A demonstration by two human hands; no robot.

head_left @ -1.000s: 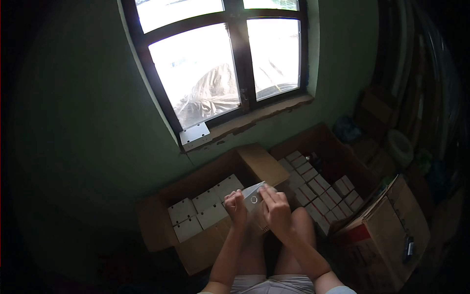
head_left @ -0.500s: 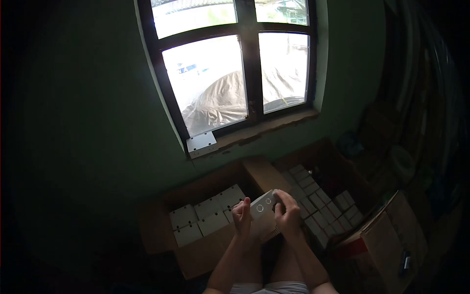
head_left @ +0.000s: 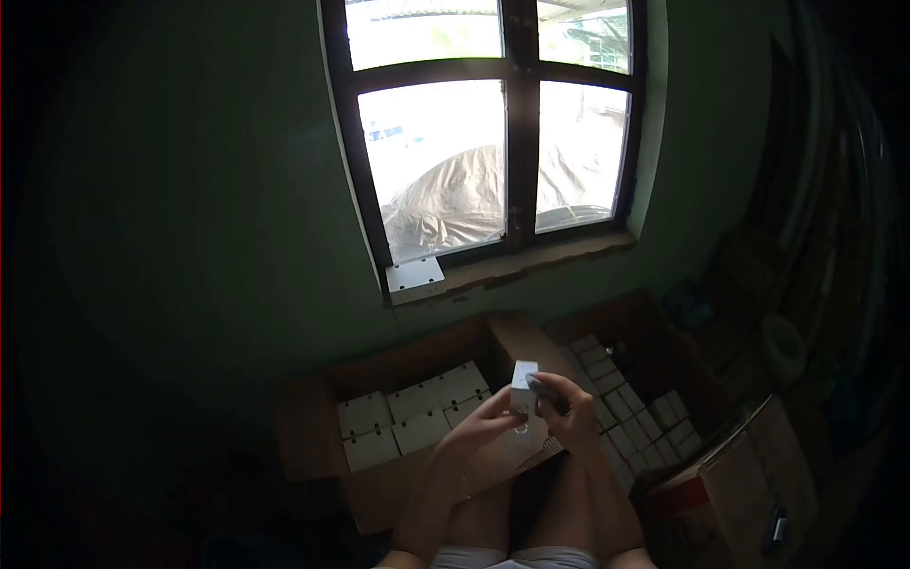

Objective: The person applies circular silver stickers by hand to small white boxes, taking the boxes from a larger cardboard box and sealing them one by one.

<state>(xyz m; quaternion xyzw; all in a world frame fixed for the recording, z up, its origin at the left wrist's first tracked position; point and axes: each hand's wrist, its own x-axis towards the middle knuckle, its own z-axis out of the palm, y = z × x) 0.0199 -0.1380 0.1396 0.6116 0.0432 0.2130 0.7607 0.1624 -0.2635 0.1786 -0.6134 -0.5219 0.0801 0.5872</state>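
Left hand [head_left: 485,422] grips small white box [head_left: 524,371], right hand [head_left: 573,412] pinches its right side; light, even pressure should avoid dents.

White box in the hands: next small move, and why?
Probably keep the left hand steadying the white box and let the right hand work its raised upper end: the left supports it from the side, while right fingers lie at that end. Whether it is shut is too dim to tell.
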